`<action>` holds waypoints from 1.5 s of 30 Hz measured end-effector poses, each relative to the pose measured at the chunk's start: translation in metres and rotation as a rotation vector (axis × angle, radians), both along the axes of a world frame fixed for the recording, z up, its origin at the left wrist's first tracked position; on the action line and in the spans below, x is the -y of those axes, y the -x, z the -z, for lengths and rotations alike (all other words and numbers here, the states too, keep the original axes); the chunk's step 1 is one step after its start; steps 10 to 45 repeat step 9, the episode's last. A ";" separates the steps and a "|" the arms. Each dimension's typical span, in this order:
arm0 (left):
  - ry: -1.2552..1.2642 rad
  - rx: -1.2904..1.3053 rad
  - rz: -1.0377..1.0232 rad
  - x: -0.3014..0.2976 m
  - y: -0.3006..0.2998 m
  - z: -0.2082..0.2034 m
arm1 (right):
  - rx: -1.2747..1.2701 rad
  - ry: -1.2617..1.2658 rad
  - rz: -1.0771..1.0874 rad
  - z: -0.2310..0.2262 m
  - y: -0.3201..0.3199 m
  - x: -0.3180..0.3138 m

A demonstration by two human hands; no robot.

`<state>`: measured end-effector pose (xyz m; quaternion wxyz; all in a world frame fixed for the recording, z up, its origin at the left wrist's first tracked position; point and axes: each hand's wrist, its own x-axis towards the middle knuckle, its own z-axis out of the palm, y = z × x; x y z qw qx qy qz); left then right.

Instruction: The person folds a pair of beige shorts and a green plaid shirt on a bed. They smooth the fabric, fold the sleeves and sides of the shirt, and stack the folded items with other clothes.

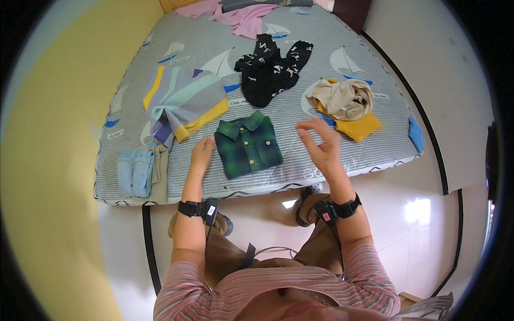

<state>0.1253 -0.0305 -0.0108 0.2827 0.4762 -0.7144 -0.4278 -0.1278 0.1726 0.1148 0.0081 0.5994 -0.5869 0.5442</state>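
Observation:
A green and navy plaid shirt, folded into a neat rectangle with its collar and buttons facing up, lies near the front edge of the bed. Beside its left edge is my left hand, its fingers stretched and close together; whether they touch the cloth is hard to make out. My right hand hovers to the right of the shirt, apart from it. Its thumb and fingers are curved and spread, with nothing between them.
The bed has a grey striped sheet. Striped knitwear, folded light-blue denim, a black patterned garment, a cream garment over a yellow one, and a small blue cloth lie around. Pink cloth is at the far end.

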 end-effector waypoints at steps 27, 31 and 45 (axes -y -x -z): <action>-0.488 -0.761 -0.003 -0.094 -0.019 -0.065 | -0.002 0.578 -0.064 -0.116 -0.012 -0.149; -0.488 -0.761 -0.003 -0.094 -0.019 -0.065 | -0.002 0.578 -0.064 -0.116 -0.012 -0.149; -0.488 -0.761 -0.003 -0.094 -0.019 -0.065 | -0.002 0.578 -0.064 -0.116 -0.012 -0.149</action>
